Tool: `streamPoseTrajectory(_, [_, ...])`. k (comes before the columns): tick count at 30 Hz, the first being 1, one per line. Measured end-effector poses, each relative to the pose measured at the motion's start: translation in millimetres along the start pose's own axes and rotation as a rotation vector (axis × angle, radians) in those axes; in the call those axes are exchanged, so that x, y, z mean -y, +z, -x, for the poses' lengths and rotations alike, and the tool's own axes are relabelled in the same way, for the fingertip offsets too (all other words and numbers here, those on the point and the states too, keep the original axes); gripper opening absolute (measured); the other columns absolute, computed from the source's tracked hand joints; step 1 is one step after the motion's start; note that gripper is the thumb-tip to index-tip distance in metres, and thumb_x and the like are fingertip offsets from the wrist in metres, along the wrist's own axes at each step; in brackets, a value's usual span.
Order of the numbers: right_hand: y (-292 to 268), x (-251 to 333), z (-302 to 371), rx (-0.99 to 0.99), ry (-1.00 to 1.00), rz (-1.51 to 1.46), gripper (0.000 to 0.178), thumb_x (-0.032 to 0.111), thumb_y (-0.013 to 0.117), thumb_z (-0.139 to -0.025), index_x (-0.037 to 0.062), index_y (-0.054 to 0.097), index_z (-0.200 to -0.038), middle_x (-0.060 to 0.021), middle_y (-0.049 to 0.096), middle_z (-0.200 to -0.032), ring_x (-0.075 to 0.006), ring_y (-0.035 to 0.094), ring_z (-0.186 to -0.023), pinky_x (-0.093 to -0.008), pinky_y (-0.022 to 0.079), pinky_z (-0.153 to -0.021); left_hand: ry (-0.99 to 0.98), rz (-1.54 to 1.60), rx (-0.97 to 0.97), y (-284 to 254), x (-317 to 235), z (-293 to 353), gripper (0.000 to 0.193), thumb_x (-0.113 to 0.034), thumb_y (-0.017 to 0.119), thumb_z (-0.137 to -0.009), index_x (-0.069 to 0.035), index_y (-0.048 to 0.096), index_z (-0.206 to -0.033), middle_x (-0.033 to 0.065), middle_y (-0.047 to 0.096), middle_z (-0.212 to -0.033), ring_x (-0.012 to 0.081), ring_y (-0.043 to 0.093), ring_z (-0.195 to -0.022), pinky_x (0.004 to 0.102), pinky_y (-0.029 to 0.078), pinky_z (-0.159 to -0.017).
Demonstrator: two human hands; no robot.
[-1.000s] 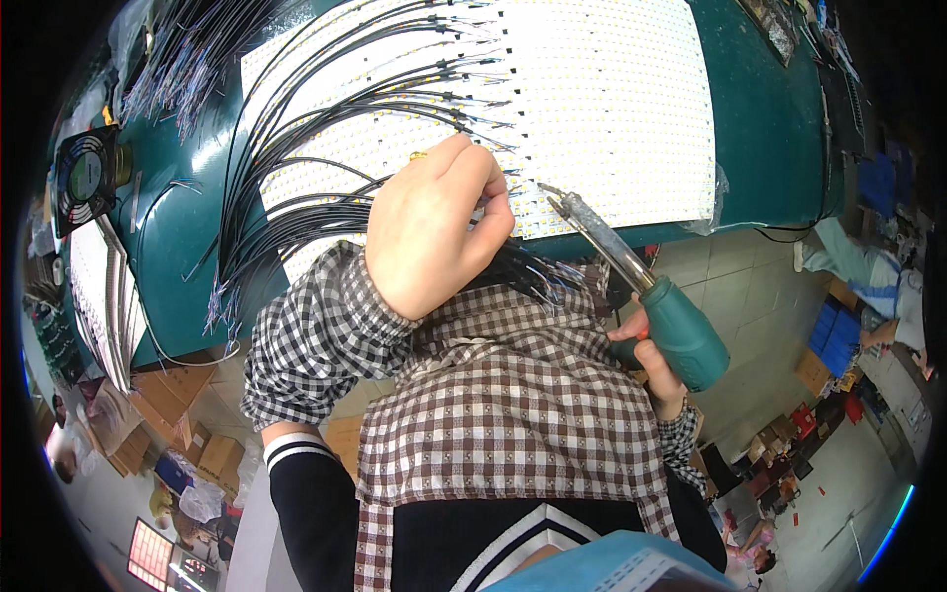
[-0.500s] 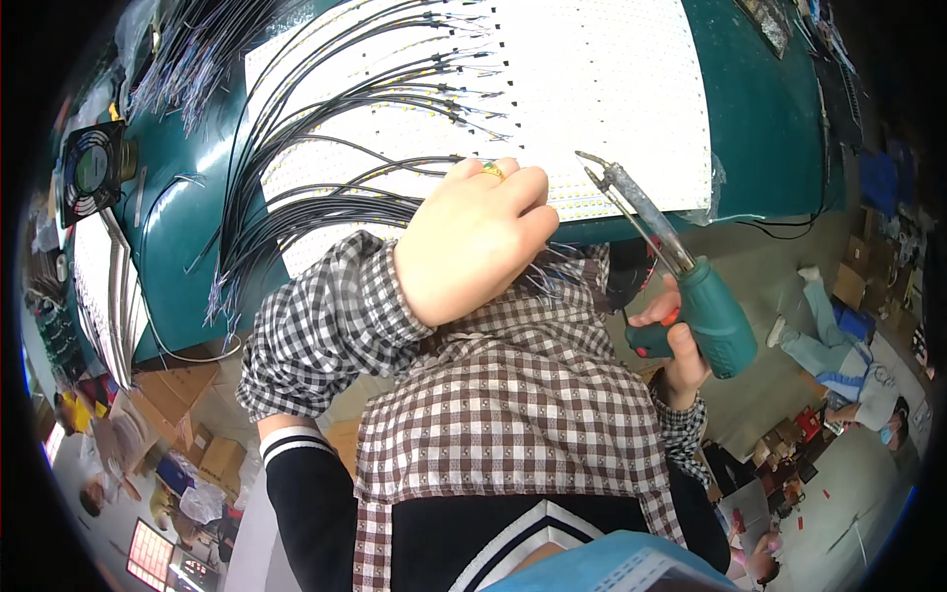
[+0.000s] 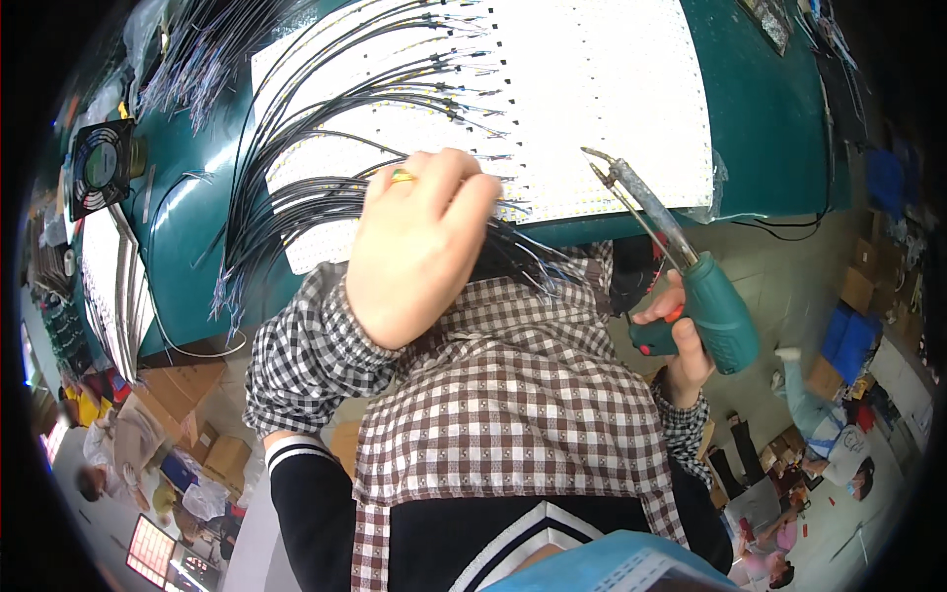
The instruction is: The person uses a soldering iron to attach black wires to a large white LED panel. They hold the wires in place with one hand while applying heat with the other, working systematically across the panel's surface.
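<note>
My left hand (image 3: 419, 242), with a ring on one finger, reaches over the bundle of thin black cables (image 3: 316, 197) near the board's front edge. Its fingers are curled and their tips hidden, so what they grip cannot be made out. Stripped cable ends (image 3: 538, 259) stick out past the hand over the table edge. In my right hand (image 3: 686, 360) is a green soldering gun (image 3: 720, 311), its metal tip pointing up and left, apart from the board. Under the cables lies a white LED circuit board sheet (image 3: 612, 109) with small yellow components. Several cables end along its middle row of black marks.
A green table (image 3: 755, 109) carries the work. Left of the board stand a small black fan (image 3: 99, 170) and a stack of white sheets (image 3: 113, 286); another cable bundle (image 3: 202, 59) lies far left. Cardboard boxes (image 3: 178, 395) and other people are in the room beyond.
My left hand has moved left, away from the row of cable ends, over the cable bundle. More of the loose cable ends show now. The right hand with the soldering gun has hardly moved.
</note>
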State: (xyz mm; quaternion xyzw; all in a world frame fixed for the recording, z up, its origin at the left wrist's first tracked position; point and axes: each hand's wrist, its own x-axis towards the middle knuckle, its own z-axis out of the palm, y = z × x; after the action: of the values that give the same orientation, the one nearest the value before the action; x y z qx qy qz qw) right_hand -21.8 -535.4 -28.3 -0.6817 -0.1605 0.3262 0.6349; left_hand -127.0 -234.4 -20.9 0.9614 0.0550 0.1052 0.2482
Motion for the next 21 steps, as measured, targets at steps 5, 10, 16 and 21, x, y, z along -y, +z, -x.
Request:
streamPoseTrajectory(5, [-0.5, 0.4, 0.6, 0.004, -0.008, -0.017, 0.066, 0.033, 0.063, -0.096, -0.0148, 0.045, -0.138, -0.0121, 0.061, -0.099, -0.0221, 0.063, -0.086, -0.0417, 0.06, -0.077, -0.011, 0.095, 0.06, 11.2, 6.9, -10.9, 0.016, -0.005, 0.073, -0.08, -0.006, 0.062, -0.092, 0.0083, 0.056, -0.092, 0.0303, 0.058, -0.087, 0.0402, 0.045, -0.075])
streamPoseTrajectory(10, [0.7, -2.2, -0.5, -0.016, -0.006, -0.005, 0.065, 0.033, 0.063, -0.097, -0.0148, 0.046, -0.138, -0.0122, 0.061, -0.099, -0.0226, 0.063, -0.086, -0.041, 0.059, -0.076, -0.03, 0.089, 0.101, 7.1, 13.4, -14.0, 0.015, -0.004, 0.072, -0.08, -0.006, 0.06, -0.09, 0.0086, 0.057, -0.091, 0.0303, 0.058, -0.089, 0.0402, 0.045, -0.075])
streamPoseTrajectory(16, [5.0, 1.3, -1.4, 0.002, -0.002, -0.005, 0.064, 0.032, 0.064, -0.096, -0.014, 0.047, -0.137, -0.0124, 0.061, -0.099, -0.0233, 0.064, -0.086, -0.0401, 0.059, -0.076, -0.084, 0.159, 0.056, -2.5, 6.7, -8.1, 0.013, -0.003, 0.07, -0.084, -0.004, 0.059, -0.091, 0.0101, 0.059, -0.089, 0.0318, 0.06, -0.085, 0.0399, 0.047, -0.072])
streamPoseTrajectory(21, [4.3, 0.3, -0.4, 0.026, 0.012, 0.01, 0.063, 0.032, 0.064, -0.096, -0.0123, 0.049, -0.137, -0.0125, 0.061, -0.1, -0.0235, 0.064, -0.086, -0.0397, 0.059, -0.077, -0.161, 0.184, 0.036, 8.5, 11.1, -5.2, 0.011, -0.002, 0.067, -0.086, -0.003, 0.059, -0.092, 0.0119, 0.059, -0.087, 0.0331, 0.061, -0.079, 0.0396, 0.048, -0.069])
